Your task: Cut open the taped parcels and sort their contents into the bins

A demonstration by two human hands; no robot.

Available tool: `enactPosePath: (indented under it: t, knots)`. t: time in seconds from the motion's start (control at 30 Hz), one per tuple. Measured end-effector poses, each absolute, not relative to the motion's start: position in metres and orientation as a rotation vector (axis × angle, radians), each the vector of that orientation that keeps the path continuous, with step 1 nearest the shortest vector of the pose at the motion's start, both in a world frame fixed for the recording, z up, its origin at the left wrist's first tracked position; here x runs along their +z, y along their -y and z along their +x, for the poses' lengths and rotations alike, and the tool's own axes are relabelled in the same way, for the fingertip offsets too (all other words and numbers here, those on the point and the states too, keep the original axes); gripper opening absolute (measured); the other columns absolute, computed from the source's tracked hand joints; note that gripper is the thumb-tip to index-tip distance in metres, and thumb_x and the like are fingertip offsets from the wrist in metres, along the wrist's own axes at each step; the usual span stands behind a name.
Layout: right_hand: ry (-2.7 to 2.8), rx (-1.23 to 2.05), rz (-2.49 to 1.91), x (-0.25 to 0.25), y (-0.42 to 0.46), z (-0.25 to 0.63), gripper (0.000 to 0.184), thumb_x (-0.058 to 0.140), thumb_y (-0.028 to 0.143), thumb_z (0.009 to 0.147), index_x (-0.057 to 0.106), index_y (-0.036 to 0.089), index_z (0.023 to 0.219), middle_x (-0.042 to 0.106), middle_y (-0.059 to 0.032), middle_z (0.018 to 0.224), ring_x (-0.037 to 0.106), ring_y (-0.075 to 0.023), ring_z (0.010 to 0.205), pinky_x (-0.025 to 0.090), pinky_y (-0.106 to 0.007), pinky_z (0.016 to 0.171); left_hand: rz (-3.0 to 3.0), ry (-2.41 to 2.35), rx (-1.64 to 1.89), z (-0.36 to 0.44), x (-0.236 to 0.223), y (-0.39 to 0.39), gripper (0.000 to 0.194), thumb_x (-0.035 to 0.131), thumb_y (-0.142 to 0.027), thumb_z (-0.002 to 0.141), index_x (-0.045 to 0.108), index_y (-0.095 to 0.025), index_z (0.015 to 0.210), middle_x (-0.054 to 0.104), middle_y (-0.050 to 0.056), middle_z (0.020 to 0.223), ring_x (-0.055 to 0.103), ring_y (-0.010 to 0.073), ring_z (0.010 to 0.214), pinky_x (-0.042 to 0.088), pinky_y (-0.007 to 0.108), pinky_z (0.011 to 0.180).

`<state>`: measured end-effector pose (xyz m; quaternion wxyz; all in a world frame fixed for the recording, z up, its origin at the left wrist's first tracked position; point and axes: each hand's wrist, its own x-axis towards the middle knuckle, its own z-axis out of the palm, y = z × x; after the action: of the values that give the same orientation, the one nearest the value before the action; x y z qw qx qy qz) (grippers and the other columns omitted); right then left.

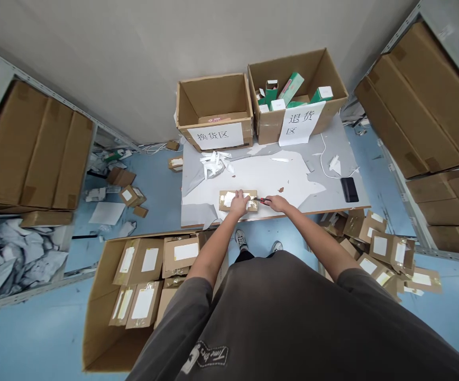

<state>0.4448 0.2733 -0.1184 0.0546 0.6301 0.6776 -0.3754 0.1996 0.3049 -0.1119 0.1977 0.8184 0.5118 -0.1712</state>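
A small taped cardboard box (pixel 225 205) with a white label lies flat near the table's front edge. My left hand (pixel 239 202) rests on top of it and grips it, thumb reaching toward the box's right end. A red and black box cutter (pixel 263 200) is held in my right hand (pixel 277 203), just right of the box. Its tip points left and meets the box's right part, close to my left thumb. How deep the blade sits is too small to tell.
Two open cartons with paper signs, a left one (pixel 216 114) and a right one (pixel 269 124) holding green boxes, stand at the table's back. Paper scraps (pixel 214 164) and a phone (pixel 349 189) lie on the table (pixel 198 182). A large carton of parcels (pixel 98 296) stands left; more parcels (pixel 386 248) lie right.
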Motion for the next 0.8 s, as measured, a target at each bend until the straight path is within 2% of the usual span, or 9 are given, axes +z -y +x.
enactPosePath:
  t: [0.23,0.33,0.47,0.6,0.8]
  knots:
    - [-2.079,-1.113,1.936,-0.121,-0.272,0.443,0.037,0.051,0.045,0.11,0.076,0.023,0.126,0.079,-0.0146,0.115,0.071,-0.03,0.105,0.044,-0.031,0.079,2.28,-1.435,-0.486,0.197,-0.111,-0.304,0.068,0.087,-0.027,0.081,0.059,-0.028,0.142,0.03,0.018,0.168,0.022,0.0417,0.164,0.055,0.049,0.112]
    - [-2.066,-1.205,1.932,-0.123,-0.272,0.441,0.037,0.053,0.047,0.109,0.077,0.022,0.12,0.079,-0.0134,0.112,0.071,-0.0285,0.102,0.044,-0.03,0.077,2.284,-1.438,-0.494,0.196,-0.113,-0.304,0.069,0.089,-0.029,0.08,0.059,-0.028,0.142,0.028,0.017,0.169,0.02,0.0418,0.164,0.055,0.048,0.112]
    - [-1.943,-1.492,2.016,-0.126,-0.268,0.44,0.04,0.055,0.055,0.107,0.077,0.022,0.104,0.078,-0.0081,0.088,0.07,-0.0232,0.077,0.044,-0.029,0.07,2.295,-1.422,-0.488,0.195,-0.113,-0.305,0.07,0.092,-0.028,0.078,0.06,-0.028,0.14,0.029,0.017,0.168,0.023,0.0418,0.163,0.056,0.048,0.112]
    - [-1.739,-1.808,2.057,-0.131,-0.26,0.442,0.04,0.059,0.059,0.103,0.074,0.023,0.097,0.068,-0.0018,0.067,0.059,-0.0182,0.053,0.044,-0.028,0.059,2.313,-1.406,-0.496,0.195,-0.113,-0.306,0.071,0.093,-0.027,0.077,0.06,-0.028,0.14,0.029,0.018,0.169,0.025,0.0416,0.163,0.057,0.048,0.111]
    - [-1.604,-2.054,2.101,-0.141,-0.246,0.442,0.04,0.063,0.063,0.097,0.071,0.024,0.094,0.055,0.005,0.052,0.048,-0.0147,0.038,0.04,-0.026,0.047,2.321,-1.415,-0.508,0.195,-0.114,-0.308,0.069,0.092,-0.029,0.079,0.06,-0.029,0.14,0.031,0.016,0.168,0.026,0.0399,0.163,0.058,0.047,0.11]
